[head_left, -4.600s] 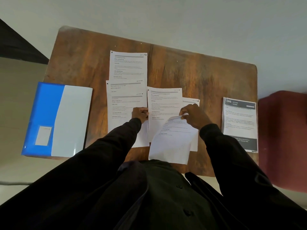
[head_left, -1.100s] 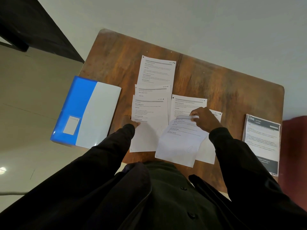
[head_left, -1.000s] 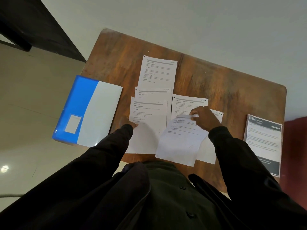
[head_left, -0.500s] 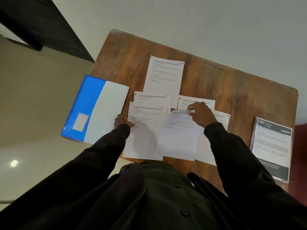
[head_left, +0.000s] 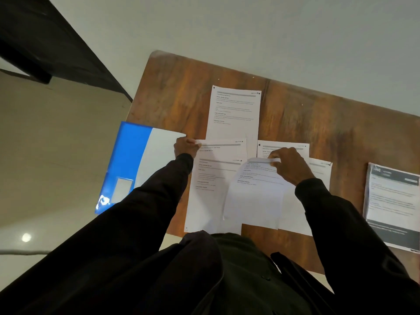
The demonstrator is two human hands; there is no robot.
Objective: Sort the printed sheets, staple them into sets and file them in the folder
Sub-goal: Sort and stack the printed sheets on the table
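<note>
Moved farther up, my left hand (head_left: 186,147) pinches a corner of the left sheet (head_left: 225,151) beside the folder (head_left: 136,160); my right hand (head_left: 289,168) pinches the top edge of the curled sheet (head_left: 254,196).

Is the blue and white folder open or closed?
Closed: the folder lies flat at the table edge, cover up, no inner pages showing.

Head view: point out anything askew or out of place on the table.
The blue folder hangs well past the table's left edge. The sheet pinched by the right hand lies skewed and curled over the others. Nothing looks torn.
</note>
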